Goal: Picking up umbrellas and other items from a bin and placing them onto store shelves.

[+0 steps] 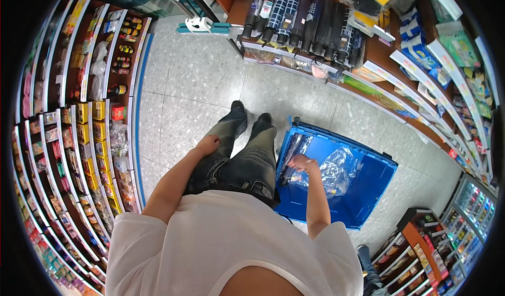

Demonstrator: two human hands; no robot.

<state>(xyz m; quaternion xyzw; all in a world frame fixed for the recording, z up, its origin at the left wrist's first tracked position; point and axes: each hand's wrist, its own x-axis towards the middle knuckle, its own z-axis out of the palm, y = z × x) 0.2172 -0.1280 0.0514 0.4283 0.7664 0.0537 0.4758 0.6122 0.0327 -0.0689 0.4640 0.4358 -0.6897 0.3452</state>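
Note:
My right hand, with a bracelet at the wrist, reaches into a blue plastic crate on my right. Its fingers are over folded umbrellas in clear sleeves along the crate's left wall; whether they grip one, I cannot tell. Crumpled clear plastic wrapping lies in the crate beside the hand. My left hand rests near my left thigh, its fingers curled, with no object showing in it. Ahead, a row of folded umbrellas, some plaid and some dark, lies side by side on a shelf.
Shelves of packaged goods rise on the left, edged by a blue strip. More shelves curve along the right. A white and teal stand is at the front. A display rack and part of another person are at lower right.

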